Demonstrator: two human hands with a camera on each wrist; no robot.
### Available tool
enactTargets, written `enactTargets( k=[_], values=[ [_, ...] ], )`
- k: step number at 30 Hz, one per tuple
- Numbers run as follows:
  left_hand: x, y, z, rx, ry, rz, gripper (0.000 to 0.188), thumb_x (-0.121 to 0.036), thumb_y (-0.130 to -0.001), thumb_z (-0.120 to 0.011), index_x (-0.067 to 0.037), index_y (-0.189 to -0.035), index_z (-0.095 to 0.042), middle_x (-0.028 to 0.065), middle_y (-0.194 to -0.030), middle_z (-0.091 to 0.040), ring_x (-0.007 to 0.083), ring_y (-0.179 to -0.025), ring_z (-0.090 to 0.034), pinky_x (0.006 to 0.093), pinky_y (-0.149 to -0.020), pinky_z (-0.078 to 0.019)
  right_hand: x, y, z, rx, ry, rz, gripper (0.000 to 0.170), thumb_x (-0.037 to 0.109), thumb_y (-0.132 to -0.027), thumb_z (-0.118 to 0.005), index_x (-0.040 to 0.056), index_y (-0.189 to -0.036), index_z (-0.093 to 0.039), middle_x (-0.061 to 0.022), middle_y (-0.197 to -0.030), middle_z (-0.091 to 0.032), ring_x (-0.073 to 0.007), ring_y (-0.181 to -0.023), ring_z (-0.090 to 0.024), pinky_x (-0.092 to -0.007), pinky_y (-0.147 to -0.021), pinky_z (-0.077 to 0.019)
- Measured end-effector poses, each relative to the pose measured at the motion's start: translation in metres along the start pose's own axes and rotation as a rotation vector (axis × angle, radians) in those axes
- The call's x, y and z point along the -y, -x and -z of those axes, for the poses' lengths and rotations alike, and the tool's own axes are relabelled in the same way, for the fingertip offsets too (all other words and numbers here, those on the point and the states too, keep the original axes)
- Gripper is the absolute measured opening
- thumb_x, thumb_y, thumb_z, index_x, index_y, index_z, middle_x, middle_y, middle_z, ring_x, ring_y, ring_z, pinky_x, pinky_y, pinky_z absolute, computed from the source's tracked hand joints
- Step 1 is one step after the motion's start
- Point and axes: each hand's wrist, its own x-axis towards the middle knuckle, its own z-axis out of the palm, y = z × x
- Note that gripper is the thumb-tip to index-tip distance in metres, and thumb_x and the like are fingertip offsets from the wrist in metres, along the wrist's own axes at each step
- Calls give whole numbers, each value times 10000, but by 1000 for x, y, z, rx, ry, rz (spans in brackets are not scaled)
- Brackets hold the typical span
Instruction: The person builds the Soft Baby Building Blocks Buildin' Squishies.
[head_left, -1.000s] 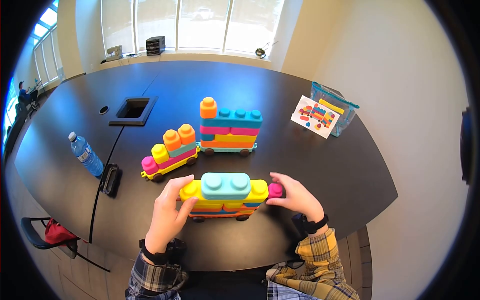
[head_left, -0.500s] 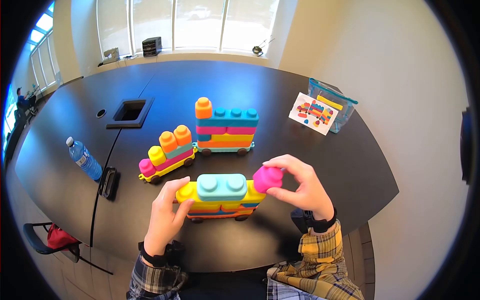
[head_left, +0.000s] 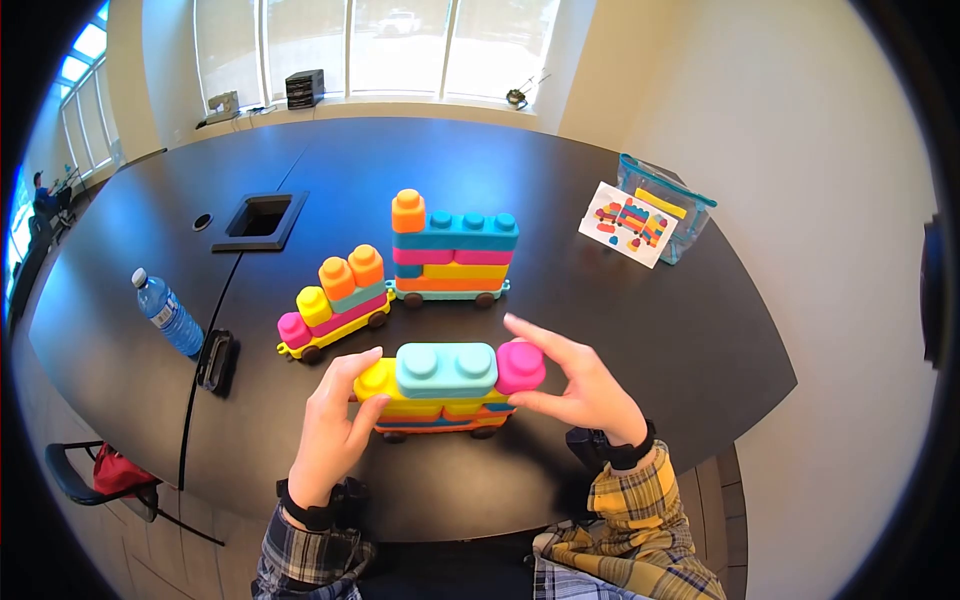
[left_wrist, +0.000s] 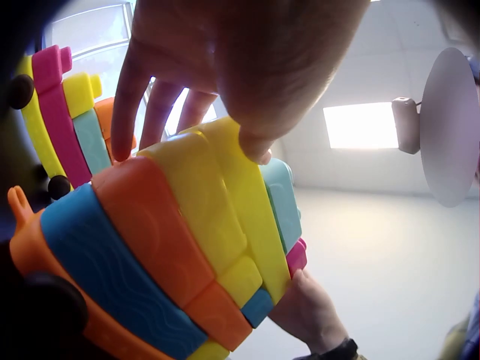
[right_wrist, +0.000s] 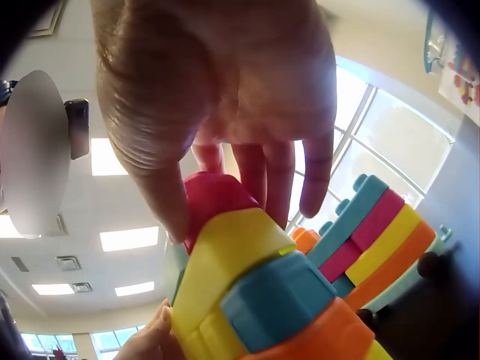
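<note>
A wheeled toy train car of stacked building blocks [head_left: 445, 408] stands on the table before me. A pale turquoise block [head_left: 447, 370] tops it, a yellow block [head_left: 374, 379] is at its left end and a pink block [head_left: 521, 367] sits at the upper right corner. My left hand [head_left: 332, 425] grips the left end, thumb on the near side, fingers behind. Around the pink block my right hand [head_left: 590, 395] is spread, thumb and straight index finger wider than the block. Yellow and blue blocks [right_wrist: 277, 300] lie under the pink one in the right wrist view.
Behind stand a tall train car [head_left: 455, 260] and a lower stepped one [head_left: 338, 300], end to end. A water bottle [head_left: 168, 312] and a black case [head_left: 217, 361] are left. A picture card [head_left: 628, 225] leans on a clear pouch [head_left: 690, 232] at the back right.
My right hand has lifted the pink block from beside the train car and brought it left onto the top right corner. Its thumb and index finger have spread apart. The left hand stays put.
</note>
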Motion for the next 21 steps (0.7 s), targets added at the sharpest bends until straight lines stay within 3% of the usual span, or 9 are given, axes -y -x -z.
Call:
enactTargets(
  k=[2, 4, 5, 7, 8, 9, 12, 19, 21],
  values=[
    [-2, 3, -1, -6, -3, 17, 511, -34, -925, -748, -65, -1409, -589, 156, -1278, -664, 308, -1121, -681, 385, -929, -585, -10, 7, -12, -46, -197, -195, 819, 214, -805, -920, 65, -1513, -537, -146, -1299, -682, -306, -1197, -653, -413, -1075, -507],
    [-3, 10, -4, -86, 109, 179, 531, -4, -909, -731, -21, -1414, -567, 134, -1245, -684, 225, -1118, -685, 328, -892, -609, -40, 17, -24, 35, -141, -151, 847, 224, -787, -938, 54, -1509, -530, -148, -1327, -672, -295, -1230, -637, -415, -1094, -492],
    [-2, 10, 0, -89, 108, 176, 531, -4, -909, -731, -21, -1414, -567, 134, -1245, -684, 225, -1118, -685, 328, -892, -609, -49, 19, -29, 110, -90, -111, 875, 235, -768, -956, 43, -1505, -524, -151, -1355, -661, -285, -1262, -620, -418, -1114, -478],
    [1, 12, 10, 58, 58, 333, 534, 10, -866, -779, 13, -1365, -589, 127, -1142, -726, 201, -1038, -721, 329, -851, -642, -56, 24, -39, 172, -120, -122, 821, 207, -756, -959, 35, -1452, -559, -149, -1350, -671, -272, -1229, -645, -403, -1079, -507],
    [2, 13, 9, 51, 21, 288, 449, -15, -856, -813, 40, -1266, -638, 114, -1028, -755, 193, -933, -754, 340, -810, -653, -56, 26, -43, 190, -176, -208, 774, 190, -758, -955, 31, -1418, -582, -141, -1323, -687, -265, -1197, -664, -393, -1053, -524],
    [0, 12, 7, 52, 19, 289, 449, -15, -856, -813, 40, -1266, -638, 114, -1028, -755, 193, -933, -754, 340, -810, -653, -57, 27, -46, 209, -233, -295, 728, 174, -759, -950, 27, -1383, -605, -133, -1296, -704, -259, -1164, -683, -383, -1026, -542],
    [-10, 4, -1, 104, 9, 270, 330, -64, -893, -820, 50, -1167, -675, 154, -1007, -753, 248, -942, -778, 355, -840, -655, -54, 31, -43, 116, -233, -281, 649, 151, -762, -939, 25, -1326, -644, -113, -1225, -733, -238, -1090, -712, -367, -976, -567],
    [-3, -28, -32, 249, 41, 103, 353, -141, -915, -805, 16, -1198, -664, 180, -1008, -741, 301, -890, -768, 372, -791, -633, -63, 61, -26, -97, -193, -320, 612, 131, -744, -941, 29, -1281, -667, -104, -1172, -743, -207, -1098, -717, -363, -979, -565],
    [-11, -36, -29, 336, 40, 151, 435, -183, -915, -807, 6, -1268, -639, 191, -1090, -731, 336, -975, -749, 406, -855, -609, -66, 70, -18, -105, -196, -354, 614, 117, -744, -935, 23, -1285, -661, -95, -1172, -737, -208, -1104, -714, -365, -993, -558]
  ],
)
